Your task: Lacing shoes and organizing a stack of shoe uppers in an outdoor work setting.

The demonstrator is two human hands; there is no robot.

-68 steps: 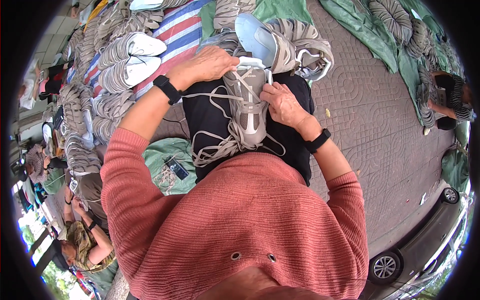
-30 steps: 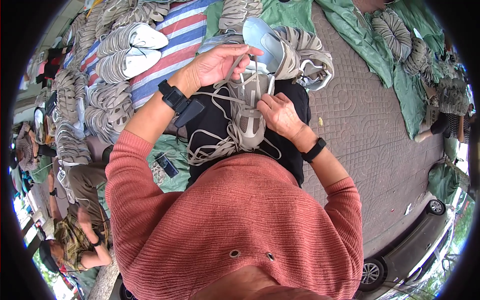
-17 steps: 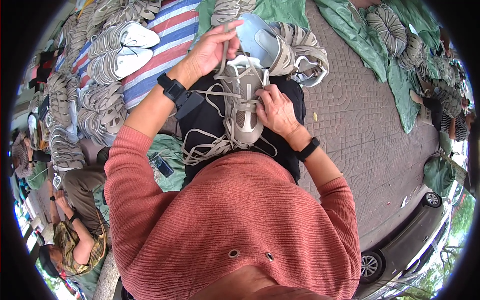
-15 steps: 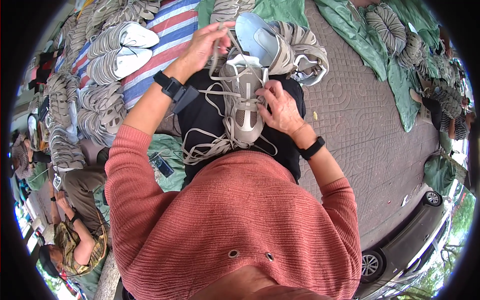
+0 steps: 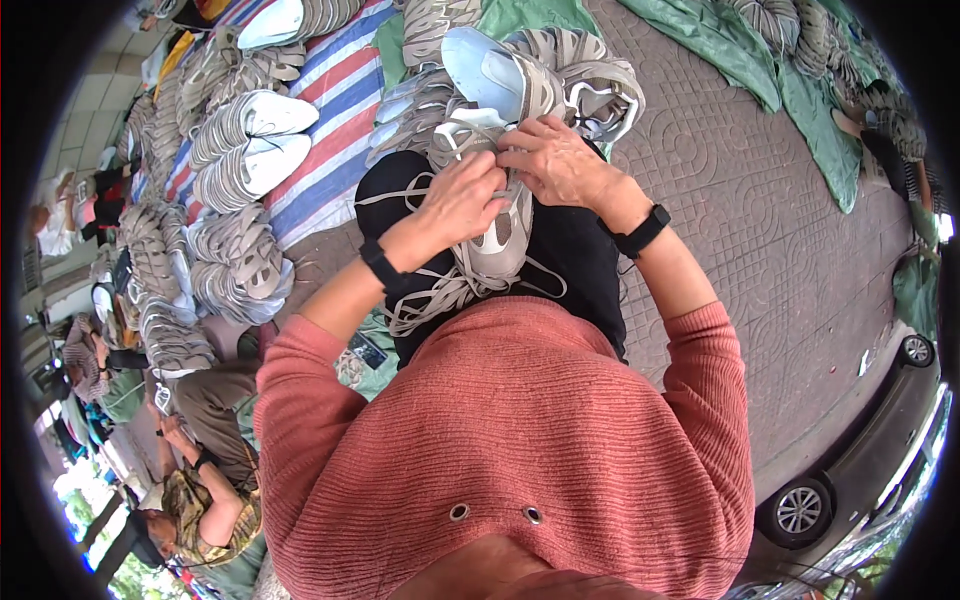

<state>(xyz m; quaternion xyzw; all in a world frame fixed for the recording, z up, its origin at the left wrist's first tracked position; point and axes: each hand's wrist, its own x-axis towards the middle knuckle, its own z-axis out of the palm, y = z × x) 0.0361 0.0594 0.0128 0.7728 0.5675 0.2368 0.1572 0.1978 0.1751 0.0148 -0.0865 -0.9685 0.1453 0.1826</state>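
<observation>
A beige and grey sneaker upper (image 5: 497, 258) rests on my black-trousered lap, its toe toward me. My left hand (image 5: 462, 198) is closed, fingertips pinched on the shoelace over the upper's left side; the pinched part is mostly hidden. Opposite, my right hand (image 5: 560, 165) has its fingers bent and pressed together on the right eyelet edge of the upper. Both sets of fingertips nearly meet. A loose bundle of beige shoelaces (image 5: 440, 303) lies on my lap left of the toe, and a slack loop crosses my left thigh.
Stacked uppers with pale blue soles (image 5: 485, 72) sit just beyond my knees. More stacks (image 5: 250, 150) stand left on a striped sheet (image 5: 335, 110). A phone (image 5: 366, 350) lies on green plastic at left. A person (image 5: 205, 500) works at lower left; a car (image 5: 850, 450) is parked right.
My left hand has come down and right from its raised place with the lace, onto the upper. My right hand has moved up along the eyelets. The whole view has shifted slightly.
</observation>
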